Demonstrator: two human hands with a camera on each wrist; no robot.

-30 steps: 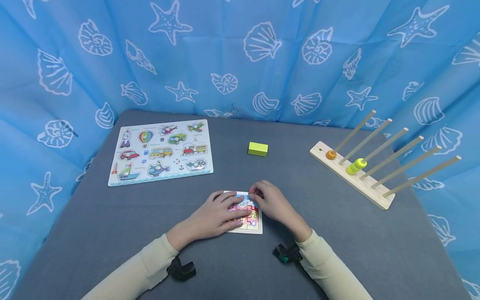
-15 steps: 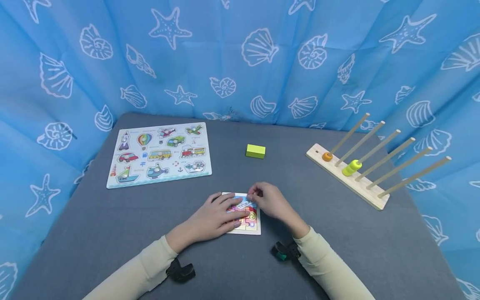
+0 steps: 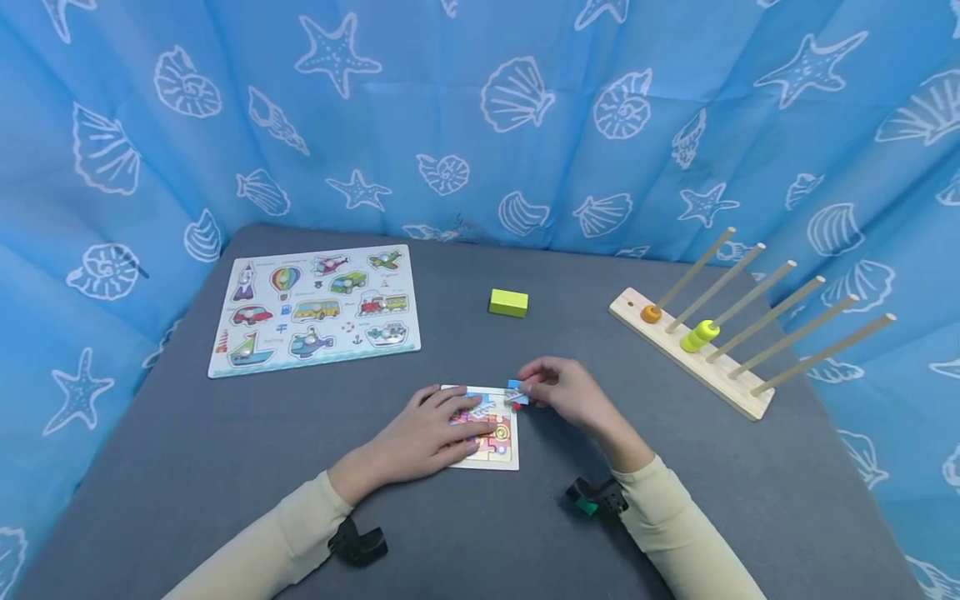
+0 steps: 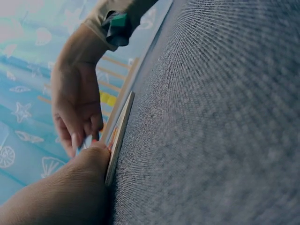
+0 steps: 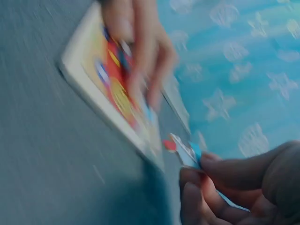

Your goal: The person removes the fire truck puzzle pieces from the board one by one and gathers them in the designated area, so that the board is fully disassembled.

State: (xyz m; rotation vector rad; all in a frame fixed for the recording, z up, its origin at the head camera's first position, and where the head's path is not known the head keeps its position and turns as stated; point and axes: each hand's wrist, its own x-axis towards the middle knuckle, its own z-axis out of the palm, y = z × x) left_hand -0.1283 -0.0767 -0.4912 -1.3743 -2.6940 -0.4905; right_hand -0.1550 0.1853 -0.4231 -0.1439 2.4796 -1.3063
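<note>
High head view, facing down; 2 close wrist views share puzzle (image 3: 501, 433).

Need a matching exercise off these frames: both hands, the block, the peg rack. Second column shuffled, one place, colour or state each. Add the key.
Column one
1. left hand
2. right hand
3. block
4. peg rack

Column two
A. pinching a puzzle piece
B. carries an orange bead and yellow beads
C. fingers spread on the small puzzle
D. yellow-green all over

Pairs: 1-C, 2-A, 3-D, 4-B
</note>
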